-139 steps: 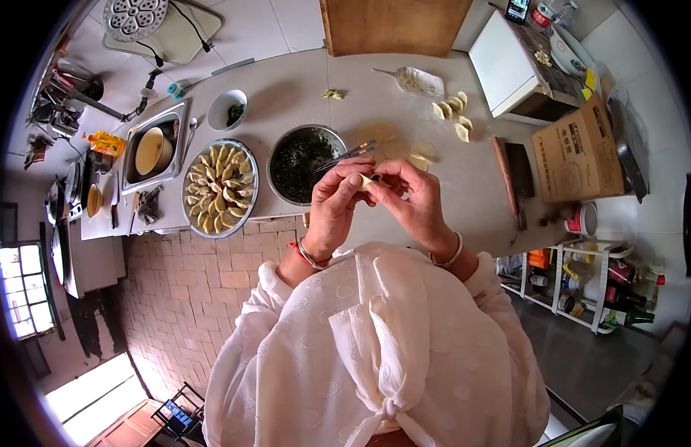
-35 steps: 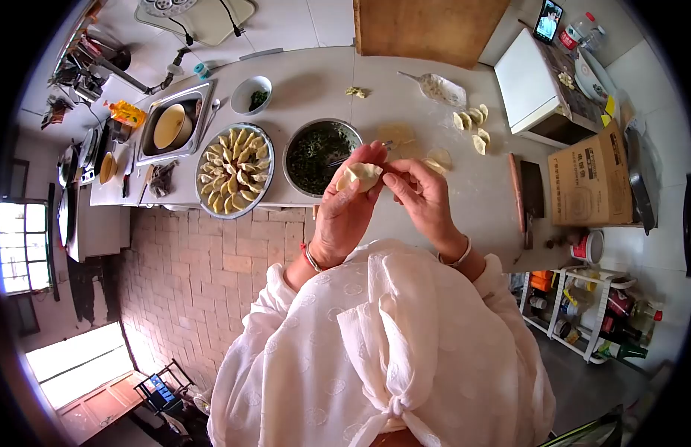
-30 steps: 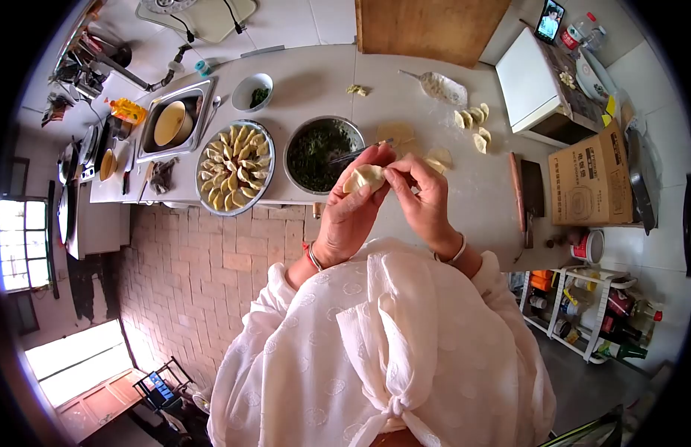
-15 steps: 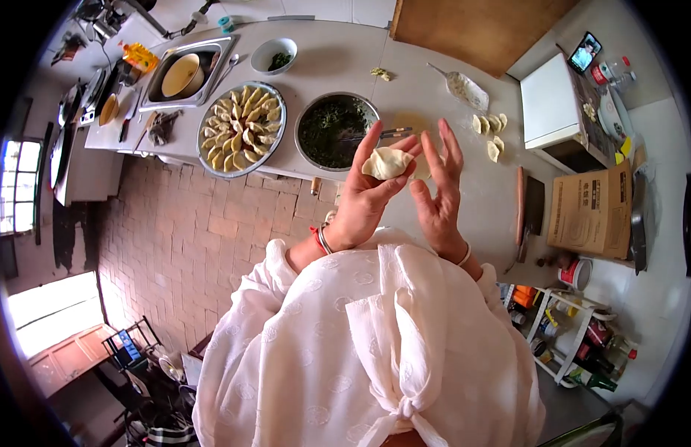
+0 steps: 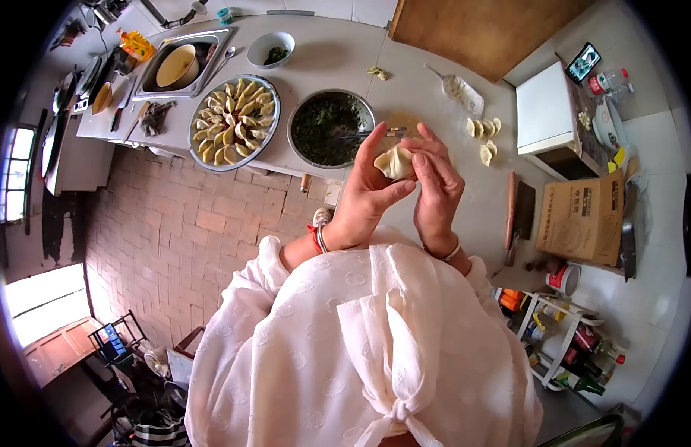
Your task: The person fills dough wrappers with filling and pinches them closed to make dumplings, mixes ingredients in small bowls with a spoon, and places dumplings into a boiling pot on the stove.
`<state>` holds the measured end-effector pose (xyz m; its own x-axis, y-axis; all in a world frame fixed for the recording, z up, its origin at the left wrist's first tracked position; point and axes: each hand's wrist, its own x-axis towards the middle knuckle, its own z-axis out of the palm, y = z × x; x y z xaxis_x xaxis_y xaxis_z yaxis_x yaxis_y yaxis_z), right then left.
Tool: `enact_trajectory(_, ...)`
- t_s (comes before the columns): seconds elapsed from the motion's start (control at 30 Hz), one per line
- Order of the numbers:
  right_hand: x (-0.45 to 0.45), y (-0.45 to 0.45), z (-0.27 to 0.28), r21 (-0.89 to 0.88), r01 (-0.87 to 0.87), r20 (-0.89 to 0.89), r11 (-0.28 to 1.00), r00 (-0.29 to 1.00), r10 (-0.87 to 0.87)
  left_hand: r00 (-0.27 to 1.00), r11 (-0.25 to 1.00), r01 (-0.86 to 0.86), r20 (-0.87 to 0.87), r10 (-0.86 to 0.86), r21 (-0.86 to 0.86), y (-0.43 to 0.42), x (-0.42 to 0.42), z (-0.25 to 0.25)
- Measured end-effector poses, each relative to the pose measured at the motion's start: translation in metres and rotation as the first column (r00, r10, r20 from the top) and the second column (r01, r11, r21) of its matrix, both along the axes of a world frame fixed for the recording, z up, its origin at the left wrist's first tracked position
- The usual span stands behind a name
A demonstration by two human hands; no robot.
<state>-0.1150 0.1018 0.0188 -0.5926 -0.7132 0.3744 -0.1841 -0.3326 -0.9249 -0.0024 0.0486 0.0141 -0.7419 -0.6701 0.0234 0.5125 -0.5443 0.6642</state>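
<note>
Dumpling sits between our two hands, above the near side of the tabletop. Our left hand grips it between thumb and fingers; our right hand closes against its right side. Left of them stand the metal bowl of green filling and, farther left, the dumpling plate.

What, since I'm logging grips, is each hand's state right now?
Left hand: holding a dumpling.
Right hand: partly curled at the dumpling's edge; whether it grips cannot be told.
</note>
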Motion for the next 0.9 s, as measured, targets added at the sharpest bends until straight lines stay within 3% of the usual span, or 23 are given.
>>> enact_trajectory(0.13,-0.003,0.005,0.003,-0.017,-0.01,-0.054,1.0,0.999,0.009,0.991,0.982,-0.09,0.083,0.104,-0.165,0.004,-0.008,0.008)
enact_trajectory(0.27,-0.008,0.012,0.0,0.046,-0.054,-0.281,0.997,0.957,0.065,0.995,0.985,-0.09,0.038,0.097,-0.15,0.004,-0.009,0.002)
enact_trajectory(0.4,-0.005,0.017,0.018,0.002,0.005,-0.199,1.0,0.98,-0.005,0.998,0.971,-0.059,0.023,0.066,-0.231,0.0,-0.009,0.001)
enact_trajectory(0.5,-0.027,0.024,0.015,0.051,-0.051,-0.44,0.997,0.896,0.069,0.999,0.977,-0.045,-0.009,0.044,-0.208,0.002,-0.011,0.003)
enact_trajectory(0.63,-0.024,0.024,0.024,0.098,0.015,-0.653,0.995,0.756,0.053,0.999,0.977,0.014,0.038,-0.006,-0.211,0.003,-0.011,0.003)
enact_trajectory(0.67,-0.021,0.019,0.021,0.017,0.054,-0.601,0.998,0.798,-0.033,0.997,0.977,0.036,0.07,-0.022,-0.209,0.003,-0.01,0.002)
enact_trajectory(0.9,-0.018,0.023,0.001,0.01,0.095,-0.379,0.995,0.922,-0.084,0.989,0.98,0.091,0.131,-0.069,-0.174,0.007,-0.012,-0.001)
